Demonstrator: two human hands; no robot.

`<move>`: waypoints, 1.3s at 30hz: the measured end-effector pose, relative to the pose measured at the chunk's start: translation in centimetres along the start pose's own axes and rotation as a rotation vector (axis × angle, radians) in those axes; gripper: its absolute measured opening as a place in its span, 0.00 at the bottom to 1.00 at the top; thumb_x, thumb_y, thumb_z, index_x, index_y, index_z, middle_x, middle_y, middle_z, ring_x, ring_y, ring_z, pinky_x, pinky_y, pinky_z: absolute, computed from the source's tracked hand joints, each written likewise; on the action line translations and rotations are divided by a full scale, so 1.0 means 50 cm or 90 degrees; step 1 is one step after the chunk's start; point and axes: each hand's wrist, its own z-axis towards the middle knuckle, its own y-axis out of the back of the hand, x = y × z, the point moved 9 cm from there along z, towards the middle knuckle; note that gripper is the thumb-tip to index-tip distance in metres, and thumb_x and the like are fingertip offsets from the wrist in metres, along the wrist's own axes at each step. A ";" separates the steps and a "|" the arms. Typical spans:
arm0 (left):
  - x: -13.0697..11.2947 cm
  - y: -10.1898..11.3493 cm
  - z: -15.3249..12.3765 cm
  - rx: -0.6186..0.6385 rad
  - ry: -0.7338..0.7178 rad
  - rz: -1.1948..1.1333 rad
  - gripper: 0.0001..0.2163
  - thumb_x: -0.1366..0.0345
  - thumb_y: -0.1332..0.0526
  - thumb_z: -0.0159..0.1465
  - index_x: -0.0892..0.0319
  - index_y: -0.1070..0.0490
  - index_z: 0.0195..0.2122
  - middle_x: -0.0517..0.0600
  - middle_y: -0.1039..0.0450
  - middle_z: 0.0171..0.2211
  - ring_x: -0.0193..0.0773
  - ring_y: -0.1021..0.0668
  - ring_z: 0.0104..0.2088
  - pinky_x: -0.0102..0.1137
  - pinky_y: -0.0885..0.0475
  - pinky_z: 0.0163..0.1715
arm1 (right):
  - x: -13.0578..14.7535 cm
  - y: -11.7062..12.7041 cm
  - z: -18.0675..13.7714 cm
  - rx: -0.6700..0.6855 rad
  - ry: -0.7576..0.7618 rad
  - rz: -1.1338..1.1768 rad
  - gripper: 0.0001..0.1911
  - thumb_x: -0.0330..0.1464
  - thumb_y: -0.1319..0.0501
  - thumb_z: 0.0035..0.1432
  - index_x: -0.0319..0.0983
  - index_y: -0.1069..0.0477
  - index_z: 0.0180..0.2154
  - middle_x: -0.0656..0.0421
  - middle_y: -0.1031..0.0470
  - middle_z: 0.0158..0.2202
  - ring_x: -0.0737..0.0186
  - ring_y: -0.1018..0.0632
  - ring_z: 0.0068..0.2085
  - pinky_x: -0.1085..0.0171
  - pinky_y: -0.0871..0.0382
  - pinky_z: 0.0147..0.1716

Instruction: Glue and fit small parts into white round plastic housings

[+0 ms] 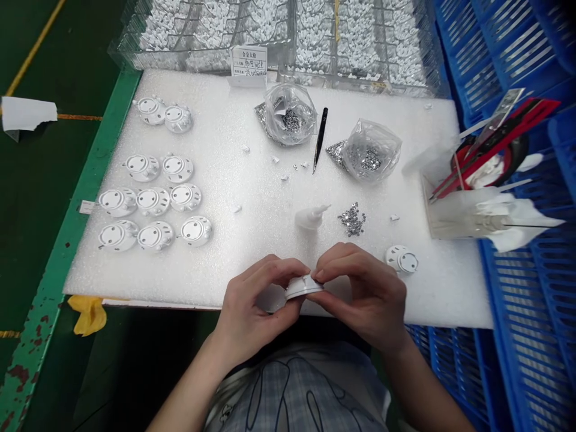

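- A green-edged workbench [76,240] runs along the left, and blue plastic crates [531,300] are stacked along the right and near corner.
- A white foam sheet [243,228] lies on the bench and carries nearly everything.
- A clear plastic tray [324,36] packed with small white parts stands just past the far edge of the foam, with a printed label card [248,66] leaning against it.
- A clear plastic box [450,210] sits at the right of the foam, with a red-handled tool [495,144] resting at its top.
- Both hands are near the foam's front edge. The left hand [252,306] and right hand [360,297] are curled toward each other, not spread, and their fingers pinch one white round piece [303,288] between them, above the foam.
- Ten similar white round pieces [153,201] sit in rows at the left of the foam, and another white round piece [401,260] lies just beside the right hand.
- Two clear bags of silver rhinestones [290,114] [371,150] lie near the middle, with black tweezers [320,138] between them.
- A white nozzle bottle [309,217] lies on its side, just left of a small heap of loose rhinestones [352,219].
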 end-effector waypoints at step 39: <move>0.103 -0.065 -0.005 0.159 0.548 -0.478 0.09 0.77 0.31 0.52 0.59 0.20 0.32 0.48 0.18 0.24 0.36 0.17 0.19 0.24 0.22 0.21 | -0.044 0.152 0.011 -0.263 -0.210 0.191 0.22 0.48 0.27 0.55 0.40 0.31 0.28 0.65 0.42 0.24 0.69 0.40 0.25 0.67 0.45 0.22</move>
